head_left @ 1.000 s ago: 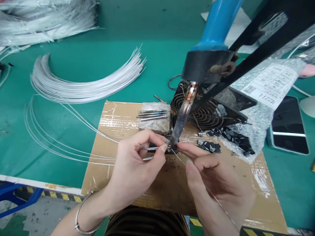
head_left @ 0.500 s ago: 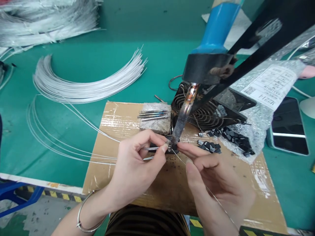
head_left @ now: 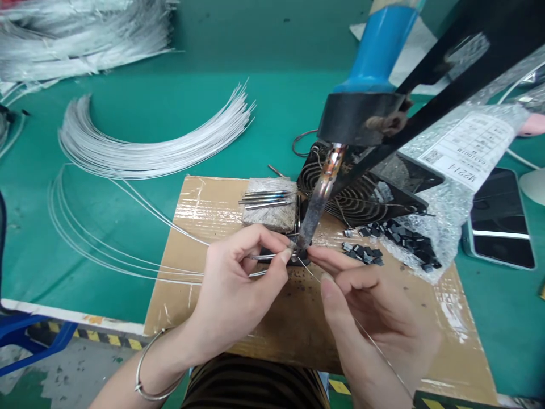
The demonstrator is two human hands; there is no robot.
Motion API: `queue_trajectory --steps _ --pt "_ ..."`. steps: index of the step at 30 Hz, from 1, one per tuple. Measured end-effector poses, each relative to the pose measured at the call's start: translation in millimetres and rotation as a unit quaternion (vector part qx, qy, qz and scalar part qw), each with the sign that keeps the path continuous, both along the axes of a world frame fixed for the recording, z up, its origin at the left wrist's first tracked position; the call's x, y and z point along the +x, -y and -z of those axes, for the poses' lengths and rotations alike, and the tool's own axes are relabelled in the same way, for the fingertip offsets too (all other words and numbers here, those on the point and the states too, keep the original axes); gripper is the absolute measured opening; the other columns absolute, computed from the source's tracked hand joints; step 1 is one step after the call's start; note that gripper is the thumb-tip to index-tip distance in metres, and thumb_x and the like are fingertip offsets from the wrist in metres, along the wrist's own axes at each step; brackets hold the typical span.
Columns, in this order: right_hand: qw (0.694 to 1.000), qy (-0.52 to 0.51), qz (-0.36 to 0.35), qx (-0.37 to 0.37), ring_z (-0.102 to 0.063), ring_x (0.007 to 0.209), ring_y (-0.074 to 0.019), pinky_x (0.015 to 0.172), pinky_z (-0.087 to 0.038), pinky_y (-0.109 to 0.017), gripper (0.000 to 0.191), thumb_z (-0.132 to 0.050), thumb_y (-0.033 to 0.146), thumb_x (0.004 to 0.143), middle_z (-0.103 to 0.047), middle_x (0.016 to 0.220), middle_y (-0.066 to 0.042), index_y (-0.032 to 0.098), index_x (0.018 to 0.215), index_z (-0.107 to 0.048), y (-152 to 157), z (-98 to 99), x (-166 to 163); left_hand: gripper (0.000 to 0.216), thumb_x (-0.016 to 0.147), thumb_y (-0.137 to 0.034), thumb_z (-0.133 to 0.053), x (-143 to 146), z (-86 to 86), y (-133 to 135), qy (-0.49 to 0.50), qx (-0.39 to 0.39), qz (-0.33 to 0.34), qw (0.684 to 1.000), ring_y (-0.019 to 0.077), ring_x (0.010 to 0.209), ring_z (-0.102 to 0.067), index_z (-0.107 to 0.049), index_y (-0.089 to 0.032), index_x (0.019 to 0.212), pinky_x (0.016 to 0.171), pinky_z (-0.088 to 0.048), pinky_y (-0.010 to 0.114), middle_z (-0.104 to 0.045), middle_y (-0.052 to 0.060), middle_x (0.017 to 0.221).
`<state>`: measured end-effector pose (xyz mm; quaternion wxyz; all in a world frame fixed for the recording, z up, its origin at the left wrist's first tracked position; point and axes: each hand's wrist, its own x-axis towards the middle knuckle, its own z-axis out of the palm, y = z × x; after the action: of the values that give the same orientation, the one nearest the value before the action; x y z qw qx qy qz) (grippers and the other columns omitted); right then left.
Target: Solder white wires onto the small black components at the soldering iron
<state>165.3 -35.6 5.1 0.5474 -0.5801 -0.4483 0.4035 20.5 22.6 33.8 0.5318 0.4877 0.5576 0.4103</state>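
Thumb and forefinger of my left hand (head_left: 242, 289) pinch a small part too tiny to name, right by the tip of a soldering iron (head_left: 317, 199). Thin white wires (head_left: 183, 272) run behind this hand from the left, and a slim metal rod (head_left: 261, 257) shows between its fingers. My right hand (head_left: 374, 318) is closed on a strand of solder wire (head_left: 309, 269), which trails down across the palm. The solder's upper end reaches the iron tip area. Fingertips of both hands almost meet there, partly hiding the contact point.
The iron hangs from a black stand arm (head_left: 443, 74). Behind it lies a black fan (head_left: 361, 193). Black connector pieces (head_left: 409, 241) spill from bubble wrap (head_left: 447, 210), beside a phone (head_left: 500, 221). Metal rods rest on a wrapped block (head_left: 270, 218); a white wire bundle (head_left: 149, 153) lies left.
Both hands keep their hold near the iron tip. The whole view has shifted very slightly; nothing else has visibly moved.
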Motion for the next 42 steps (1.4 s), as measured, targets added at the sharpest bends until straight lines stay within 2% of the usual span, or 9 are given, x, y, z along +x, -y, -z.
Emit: queue_trajectory --steps 4,9,13,19,26,32,36,42 --pt "1.0 0.0 0.0 0.006 -0.08 0.109 -0.0205 0.093 -0.065 -0.03 0.021 -0.071 0.011 0.094 -0.083 0.119 -0.005 0.023 0.079 -0.064 -0.9 -0.9 -0.7 0.015 0.083 -0.006 -0.069 -0.4 -0.2 0.5 -0.003 0.004 -0.002 1.0 0.0122 0.073 -0.071 -0.069 -0.018 0.074 0.065 -0.054 0.02 -0.081 0.004 0.084" --pt "0.999 0.0 0.026 -0.038 -0.079 0.111 -0.0235 0.101 -0.061 -0.037 0.021 -0.07 0.014 0.095 -0.084 0.118 -0.007 0.024 0.078 -0.063 -1.0 -6.9 -3.9 0.015 0.083 -0.007 -0.069 -1.3 -0.8 1.7 -0.015 0.0 -0.003 1.0 0.0135 0.072 -0.07 -0.069 -0.018 0.073 0.063 -0.053 0.022 -0.08 0.004 0.082" --pt "0.998 0.015 0.031 -0.047 -0.079 0.11 -0.0245 0.099 -0.06 -0.037 0.019 -0.071 0.016 0.094 -0.084 0.118 -0.007 0.024 0.079 -0.063 -0.6 -9.4 -5.5 0.014 0.083 -0.008 -0.069 -1.2 -0.6 1.5 -0.01 -0.005 0.001 1.0 0.0142 0.075 -0.072 -0.07 -0.018 0.074 0.066 -0.055 0.022 -0.081 0.004 0.084" --pt "0.999 0.002 0.035 -0.034 -0.08 0.106 -0.0206 0.092 -0.06 -0.03 0.021 -0.072 0.014 0.093 -0.084 0.116 -0.001 0.026 0.079 -0.064 0.0 -8.3 -7.2 0.014 0.084 -0.007 -0.069 -2.0 -0.6 2.6 -0.006 -0.001 0.001 1.0 0.0118 0.073 -0.071 -0.069 -0.018 0.074 0.066 -0.054 0.019 -0.08 0.003 0.084" --pt "0.999 -0.009 0.029 -0.038 -0.081 0.099 -0.018 0.086 -0.059 -0.027 0.021 -0.072 0.014 0.093 -0.083 0.119 0.003 0.029 0.079 -0.065 0.3 -8.9 -8.4 0.014 0.084 -0.007 -0.07 -1.5 -0.8 3.1 -0.005 0.003 -0.002 1.0 0.0122 0.075 -0.071 -0.07 -0.018 0.074 0.067 -0.055 0.019 -0.08 0.003 0.085" --pt "0.999 -0.001 0.033 -0.031 -0.081 0.099 -0.0178 0.09 -0.058 -0.028 0.021 -0.072 0.015 0.094 -0.084 0.117 0.001 0.027 0.079 -0.065 0.3 -8.5 -8.8 0.014 0.083 -0.007 -0.07 -1.9 -0.6 3.5 -0.007 0.002 -0.001 1.0 0.0117 0.072 -0.07 -0.069 -0.017 0.073 0.065 -0.054 0.018 -0.08 0.003 0.083" --pt "0.998 0.003 0.044 -0.033 -0.081 0.093 -0.0187 0.088 -0.06 -0.03 0.02 -0.075 0.016 0.093 -0.084 0.114 -0.001 0.026 0.079 -0.064 0.2 -5.9 -8.3 0.013 0.082 -0.008 -0.07 -2.6 0.7 3.7 -0.008 -0.002 0.004 1.0 0.0124 0.071 -0.069 -0.069 -0.017 0.072 0.064 -0.053 0.019 -0.08 0.004 0.082" --pt "0.999 0.008 0.035 0.003 -0.08 0.089 -0.0142 0.082 -0.058 -0.022 0.019 -0.076 0.017 0.092 -0.084 0.115 0.002 0.026 0.079 -0.067 0.5 -3.4 -8.1 0.011 0.083 -0.01 -0.07 -2.8 1.3 4.3 -0.005 0.009 0.001 1.0 0.0135 0.071 -0.069 -0.07 -0.017 0.074 0.064 -0.054 0.021 -0.08 0.005 0.083"
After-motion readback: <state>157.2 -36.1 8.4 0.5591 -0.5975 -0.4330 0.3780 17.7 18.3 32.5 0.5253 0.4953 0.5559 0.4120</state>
